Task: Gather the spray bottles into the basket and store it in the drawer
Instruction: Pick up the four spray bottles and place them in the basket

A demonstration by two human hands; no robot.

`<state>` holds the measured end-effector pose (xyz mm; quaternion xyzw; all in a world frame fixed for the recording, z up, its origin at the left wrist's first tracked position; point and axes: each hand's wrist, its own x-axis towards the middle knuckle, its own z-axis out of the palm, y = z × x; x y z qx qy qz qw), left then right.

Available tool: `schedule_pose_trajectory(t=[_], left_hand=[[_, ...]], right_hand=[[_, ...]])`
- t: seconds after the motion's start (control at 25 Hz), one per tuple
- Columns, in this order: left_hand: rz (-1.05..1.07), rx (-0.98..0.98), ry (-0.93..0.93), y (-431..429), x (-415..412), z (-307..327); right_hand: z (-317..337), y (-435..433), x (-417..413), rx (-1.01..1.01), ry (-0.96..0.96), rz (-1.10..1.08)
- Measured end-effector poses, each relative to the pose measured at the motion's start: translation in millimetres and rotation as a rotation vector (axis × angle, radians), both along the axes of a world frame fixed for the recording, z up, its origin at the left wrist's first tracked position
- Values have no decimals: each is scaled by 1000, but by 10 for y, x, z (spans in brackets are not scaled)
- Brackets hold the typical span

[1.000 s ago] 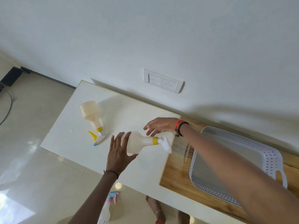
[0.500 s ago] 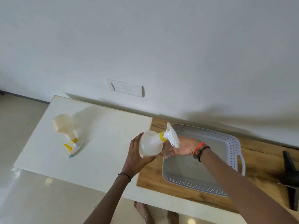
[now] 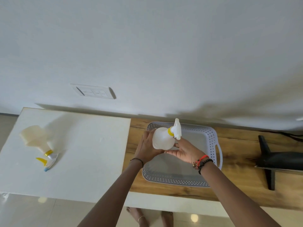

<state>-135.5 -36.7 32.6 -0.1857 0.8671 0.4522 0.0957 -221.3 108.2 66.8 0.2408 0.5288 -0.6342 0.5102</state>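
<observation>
Over the basket now, the held bottle has moved right from the white top's edge, nozzle tilted up toward the wall. Left hand cups its base, right hand supports from beneath, both closed on it. White top meets wood counter; white wall with switch plate. Second bottle lies on the white top, unchanged.
</observation>
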Motion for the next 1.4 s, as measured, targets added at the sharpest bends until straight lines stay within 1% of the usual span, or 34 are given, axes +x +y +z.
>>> schedule_pose_trajectory(t=[0.12, 0.2, 0.44, 0.64, 0.76, 0.88, 1.04, 1.16, 1.28, 1.4], left_hand=[[37, 54, -45, 63, -113, -82], [73, 55, -63, 79, -161, -147], [94, -59, -90, 107, -231, -336], [88, -151, -132, 138, -250, -404], [77, -171, -147, 139, -291, -405], [76, -179, -163, 147, -300, -403], [91, -142, -107, 169, -271, -365], [96, -113, -58, 148, -156, -312], [119, -144, 6, 116, 67, -253], [195, -167, 42, 42, 327, -179]], right_hand=[[-157, -3, -8, 18, 6, -100], [-283, -55, -15, 26, 30, -117], [-614, -194, -21, 2, 92, -89], [-754, -250, -48, 23, 91, -104], [-793, -238, -65, 24, 98, -143], [-800, -218, -72, 25, 112, -131], [-778, -212, -80, 64, 112, -112], [-714, -165, -39, 207, 82, -70], [-644, -91, 84, 309, 55, -82], [-545, -54, 278, 333, 56, -105]])
